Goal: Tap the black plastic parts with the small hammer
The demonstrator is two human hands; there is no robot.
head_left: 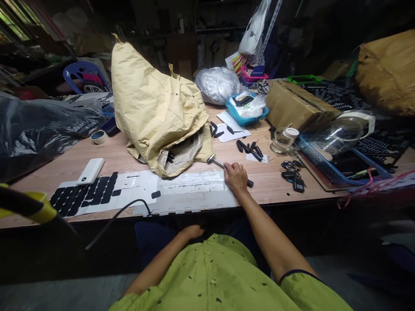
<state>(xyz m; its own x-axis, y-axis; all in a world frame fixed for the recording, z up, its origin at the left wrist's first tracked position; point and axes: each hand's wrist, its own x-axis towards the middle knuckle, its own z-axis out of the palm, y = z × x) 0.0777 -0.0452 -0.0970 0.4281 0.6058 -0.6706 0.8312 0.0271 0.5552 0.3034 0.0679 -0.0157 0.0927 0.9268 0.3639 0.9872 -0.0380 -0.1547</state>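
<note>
My right hand point(236, 176) is closed around a small hammer point(219, 163) with a metal head and a black grip. The hammer lies low over the table edge, its head pointing left toward a big cream-coloured sack point(155, 108). The sack's mouth faces me, and dark pieces show inside it. Under and beside my right hand is a clear plastic-covered sheet point(194, 185) along the table's front edge. Down in my lap, below the tabletop, rests my left hand point(193, 232); its fingers are lost in shadow.
White sheets with black pads point(100, 190) and a white box-shaped device point(91, 171) lie left. Small black parts point(249, 149), car keys point(293, 175), a glass jar point(283, 140), a blue basket point(343, 166) and a cardboard box point(295, 103) stand right. A teal basket point(247, 113) sits behind.
</note>
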